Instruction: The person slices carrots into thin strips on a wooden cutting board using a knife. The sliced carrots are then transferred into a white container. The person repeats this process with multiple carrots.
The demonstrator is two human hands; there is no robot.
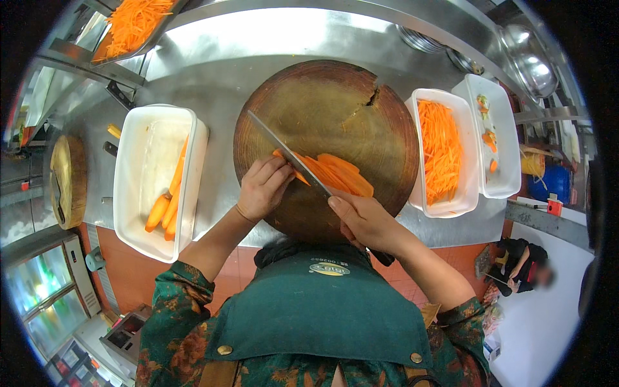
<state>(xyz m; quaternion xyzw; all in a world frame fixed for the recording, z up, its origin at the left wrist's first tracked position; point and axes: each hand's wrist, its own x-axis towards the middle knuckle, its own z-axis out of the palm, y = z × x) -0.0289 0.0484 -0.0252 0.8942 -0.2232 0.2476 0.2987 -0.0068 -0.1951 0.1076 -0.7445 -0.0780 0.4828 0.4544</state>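
A round wooden chopping block (309, 97) stands in front of me, cracked at its far right edge. On it lie overlapping carrot slices (338, 173), fanned out to the right of a knife blade (284, 147). My right hand (361, 216) grips this kitchen knife, whose blade slants up and left across the block. With bent fingers, my left hand (263, 187) presses on the carrot at the blade's left side; the part under the fingers is hidden. My left fingers are close beside the blade.
To the left, a white tub (138, 187) holds several peeled carrots (169, 209). On the right stand a tub of shredded carrot (440, 151) and a second tub (506, 155) with scraps. More shreds (137, 26) fill a tray at upper left. A person (521, 266) sits at far right.
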